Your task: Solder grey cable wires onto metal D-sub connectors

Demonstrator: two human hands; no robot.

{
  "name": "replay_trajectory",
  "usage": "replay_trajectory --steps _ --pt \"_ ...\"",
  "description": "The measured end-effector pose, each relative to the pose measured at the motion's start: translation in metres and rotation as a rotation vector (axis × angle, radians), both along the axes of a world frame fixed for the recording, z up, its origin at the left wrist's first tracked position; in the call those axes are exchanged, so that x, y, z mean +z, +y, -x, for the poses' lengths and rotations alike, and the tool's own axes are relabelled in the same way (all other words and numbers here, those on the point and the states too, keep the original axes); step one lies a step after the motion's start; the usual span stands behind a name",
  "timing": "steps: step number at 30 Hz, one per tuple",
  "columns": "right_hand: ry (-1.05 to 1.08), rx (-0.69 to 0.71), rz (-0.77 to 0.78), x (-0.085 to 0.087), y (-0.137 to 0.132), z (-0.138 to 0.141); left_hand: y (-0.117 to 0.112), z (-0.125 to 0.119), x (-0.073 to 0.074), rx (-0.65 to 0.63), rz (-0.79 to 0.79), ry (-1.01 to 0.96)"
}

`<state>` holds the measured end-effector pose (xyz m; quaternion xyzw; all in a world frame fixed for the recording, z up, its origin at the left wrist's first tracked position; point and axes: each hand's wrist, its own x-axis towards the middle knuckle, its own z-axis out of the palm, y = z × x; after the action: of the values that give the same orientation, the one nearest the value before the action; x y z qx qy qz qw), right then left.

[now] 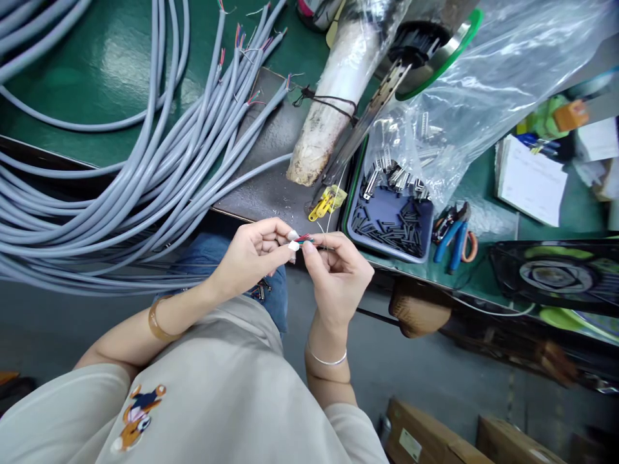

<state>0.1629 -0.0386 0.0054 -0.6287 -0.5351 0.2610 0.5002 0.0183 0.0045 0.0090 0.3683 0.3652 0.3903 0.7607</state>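
Observation:
Thin red and green wires (304, 239) stretch between my two hands above the table's front edge. My left hand (264, 248) pinches one end, with white coverings on the thumb and a fingertip. From the other side, my right hand (336, 267) pinches the wires between thumb and forefinger. A thin pale strand (329, 216) runs down to the right hand from above; whether the hand grips it I cannot tell. Behind the hands lies a small yellow piece (325, 205). Several grey cables (193, 174) with bared coloured ends spread over the table to the left.
A blue-grey bin (389, 253) holds black tubes and metal connectors. Beside it lie blue-handled pliers (454, 241). A wrapped white roll (333, 96), a green-rimmed spool (438, 87) and plastic sheeting (507, 77) stand behind. Farther right are a notepad (529, 180) and a black fan (556, 276).

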Motion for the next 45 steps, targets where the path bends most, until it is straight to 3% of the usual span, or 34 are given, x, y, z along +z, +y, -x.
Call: replay_trajectory --steps 16,27,39,45 --pt "-0.067 -0.003 -0.037 -0.002 -0.001 0.003 -0.006 0.0 -0.004 0.039 -0.047 0.027" --pt "-0.154 0.002 -0.17 -0.004 -0.002 0.004 -0.009 -0.001 -0.007 0.081 -0.08 0.065" --pt "-0.124 -0.02 -0.092 -0.005 -0.002 0.004 -0.013 -0.003 -0.009 0.104 -0.158 0.145" --pt "-0.195 -0.003 -0.073 -0.002 -0.002 0.002 -0.01 -0.002 -0.009 0.051 -0.089 0.12"
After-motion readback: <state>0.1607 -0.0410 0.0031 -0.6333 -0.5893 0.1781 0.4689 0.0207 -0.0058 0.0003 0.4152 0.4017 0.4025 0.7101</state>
